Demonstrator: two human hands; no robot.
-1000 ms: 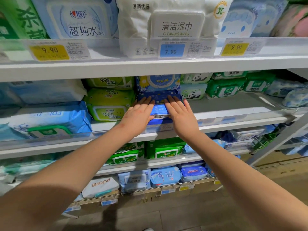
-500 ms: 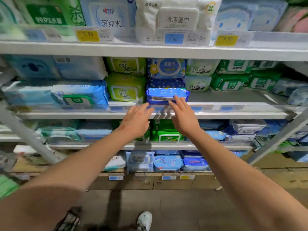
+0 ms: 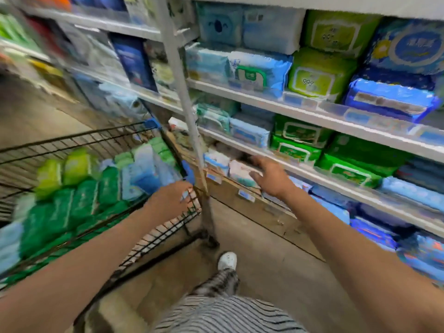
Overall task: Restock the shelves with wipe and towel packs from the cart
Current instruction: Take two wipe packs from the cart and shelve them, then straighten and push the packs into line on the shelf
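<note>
The royal-blue plastic wipe pack with the pale label strip (image 3: pixel 389 99) lies on the white middle shelf (image 3: pixel 312 114), at its front edge just behind the clear price rail and in front of darker blue packs. A second ago both my hands were flat against it, pushing it in. Now they are off it, and it sits well apart from them, far to my right. That pack is shelved, I judge.

My head has swung left and down to the black wire cart (image 3: pixel 72 138), which holds plenty of stock. There are dark green soft packs (image 3: pixel 72 205) in the near half, lime-green packs (image 3: pixel 64 169) behind them and pale blue packs (image 3: pixel 144 174) toward the corner by the shelving. My left hand (image 3: pixel 171 199) reaches over the cart's near corner, fingers loosely bent and carrying nothing. The blur keeps me from telling whether they touch the wire. My right hand (image 3: pixel 271 176) hangs in front of the lower shelves, fingers spread and slack, empty too.

So the change is a release and a turn back for stock. The next move, I reckon, is lifting another pack out of the cart. A grey metal upright post (image 3: pixel 182 92) stands between cart and shelf, and my white shoe (image 3: pixel 227 260) is on the brown floor (image 3: pixel 252 236) below.
</note>
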